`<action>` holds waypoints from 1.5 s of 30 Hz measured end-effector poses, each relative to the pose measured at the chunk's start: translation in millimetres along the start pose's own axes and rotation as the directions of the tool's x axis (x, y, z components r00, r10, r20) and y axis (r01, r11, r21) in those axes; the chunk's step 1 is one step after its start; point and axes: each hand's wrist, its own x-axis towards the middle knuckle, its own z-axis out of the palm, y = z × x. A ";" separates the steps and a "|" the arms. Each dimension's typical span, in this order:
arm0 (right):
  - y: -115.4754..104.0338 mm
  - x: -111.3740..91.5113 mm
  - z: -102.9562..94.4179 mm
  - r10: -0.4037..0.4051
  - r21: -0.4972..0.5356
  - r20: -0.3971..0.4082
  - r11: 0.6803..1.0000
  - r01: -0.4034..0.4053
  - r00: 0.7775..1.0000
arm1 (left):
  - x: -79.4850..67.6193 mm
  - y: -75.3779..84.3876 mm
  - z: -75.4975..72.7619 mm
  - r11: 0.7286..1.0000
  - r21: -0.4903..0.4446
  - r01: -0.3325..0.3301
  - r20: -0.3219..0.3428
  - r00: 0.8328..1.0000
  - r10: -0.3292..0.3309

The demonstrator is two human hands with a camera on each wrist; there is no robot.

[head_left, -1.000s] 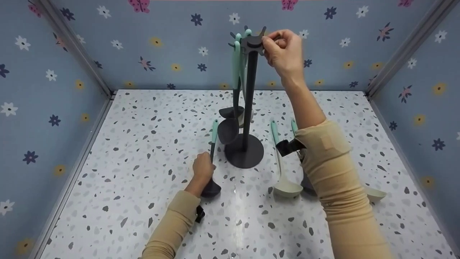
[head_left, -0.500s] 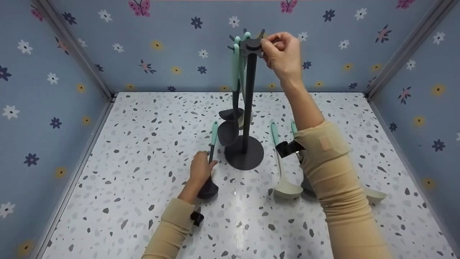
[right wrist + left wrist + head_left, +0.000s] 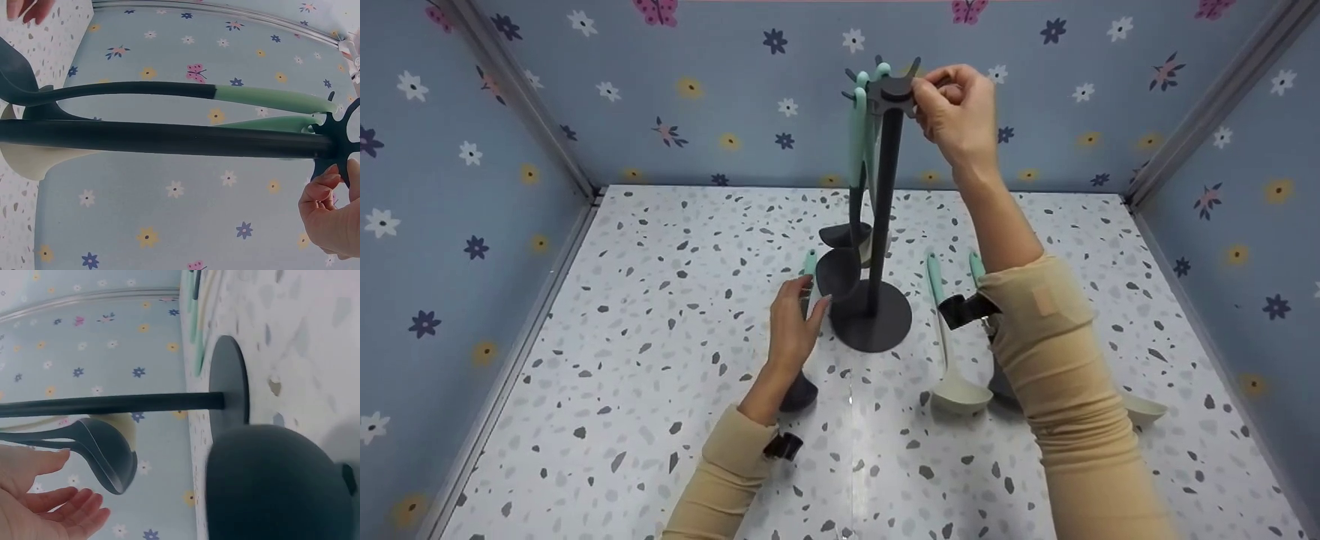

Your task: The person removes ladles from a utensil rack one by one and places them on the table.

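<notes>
A black utensil rack [image 3: 889, 180] with a round base stands upright, its hooks holding several mint-handled utensils. My right hand [image 3: 960, 116] pinches one hook at the rack's top between thumb and fingers. The nearest hanging utensil is a dark ladle [image 3: 837, 274], its bowl low beside the pole. My left hand [image 3: 791, 330] is beside that bowl, fingers extended and thumb apart; the left wrist view shows the palm with nothing in it. Beneath this hand lies another dark ladle [image 3: 801, 394], its shaft mostly hidden. Behind the pole hangs a cream utensil [image 3: 34, 160], partly covered.
Right of the rack base, a cream ladle [image 3: 960, 394] lies on the speckled table [image 3: 660, 420]. A dark utensil [image 3: 1003, 390] and another cream one [image 3: 1144, 407] are partly behind the right sleeve. Flower-patterned panels [image 3: 735, 97] enclose the back and sides.
My left hand has let go of the dark ladle lying on the table and moved up and forward to the hanging ladle's bowl. The right hand keeps its pinch on the rack.
</notes>
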 end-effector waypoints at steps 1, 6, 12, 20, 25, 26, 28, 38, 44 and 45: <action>-0.2 0.1 -0.4 -0.005 -0.005 0.002 1.000 0.005 1.000 | 1.7 2.5 0.8 1.000 -0.027 -0.014 -0.014 1.000 0.014; -0.8 0.0 -1.5 -0.024 -0.016 0.011 1.000 0.024 1.000 | 11.6 12.5 6.2 0.992 -0.104 -0.070 -0.082 0.995 0.061; -0.9 -0.6 -1.9 -0.006 -0.024 0.008 1.000 0.006 1.000 | 24.2 20.9 17.7 0.962 -0.243 -0.126 -0.147 0.985 0.092; -1.7 -0.5 -2.2 -0.001 -0.028 0.005 1.000 0.001 1.000 | 41.0 29.8 31.7 0.885 -0.418 -0.205 -0.200 0.971 0.131; -1.4 -0.2 -2.2 -0.003 -0.044 0.008 0.999 0.004 1.000 | 47.5 34.8 38.0 0.877 -0.441 -0.192 -0.180 0.976 0.124; -1.3 -0.1 -2.3 -0.005 -0.048 0.009 0.999 0.005 1.000 | 48.7 35.8 39.3 0.876 -0.442 -0.194 -0.179 0.976 0.126; -1.0 0.0 -2.3 -0.006 -0.052 0.012 0.999 0.007 1.000 | 51.2 36.4 42.0 0.870 -0.451 -0.200 -0.178 0.975 0.133; -8.1 -2.3 -0.6 0.001 -0.057 0.012 0.998 0.000 1.000 | 58.9 39.1 49.6 0.880 -0.431 -0.199 -0.217 0.969 0.113; -5.5 -0.1 -1.4 0.021 -0.053 0.001 0.998 -0.021 1.000 | 58.4 36.0 51.1 0.884 -0.410 -0.223 -0.258 0.958 0.122; -4.5 0.7 -1.5 0.023 -0.052 -0.001 0.998 -0.023 1.000 | 58.1 35.7 50.9 0.882 -0.415 -0.223 -0.260 0.958 0.120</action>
